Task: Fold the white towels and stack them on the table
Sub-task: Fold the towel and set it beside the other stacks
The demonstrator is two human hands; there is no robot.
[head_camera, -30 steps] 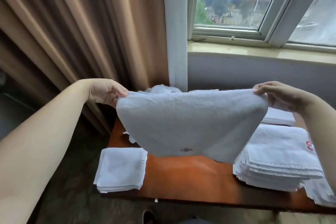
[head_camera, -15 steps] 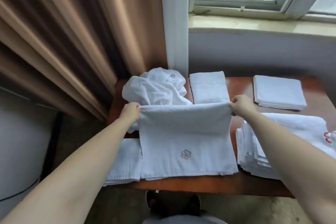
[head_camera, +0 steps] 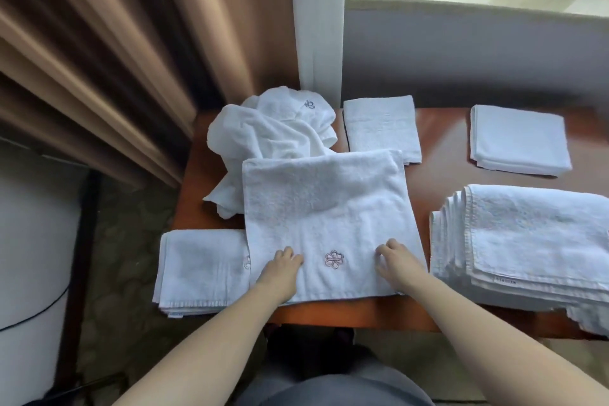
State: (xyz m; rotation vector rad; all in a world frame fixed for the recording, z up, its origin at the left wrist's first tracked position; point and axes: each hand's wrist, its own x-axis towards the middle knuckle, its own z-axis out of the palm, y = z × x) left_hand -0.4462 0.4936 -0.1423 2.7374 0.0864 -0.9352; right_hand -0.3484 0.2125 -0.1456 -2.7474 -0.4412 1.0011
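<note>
A white towel [head_camera: 324,208] with a small pink flower emblem lies folded flat on the brown table [head_camera: 438,181], near its front edge. My left hand [head_camera: 282,269] rests on the towel's near left part, left of the emblem. My right hand [head_camera: 397,262] rests on its near right part, fingers bent down onto the cloth. Neither hand grips an edge. A crumpled heap of unfolded white towels [head_camera: 273,132] sits behind the flat towel at the table's back left.
Folded towels lie around: a small pile [head_camera: 201,269] at the front left corner, one [head_camera: 382,128] at the back middle, one [head_camera: 519,140] at the back right, and a tall stack [head_camera: 527,241] at the right. Brown curtains [head_camera: 115,43] hang left; a wall and window sill behind.
The towel was held up in the air by its top corners, then lowered and laid flat on the table. Both hands let go of the far edge and moved to the near part.
</note>
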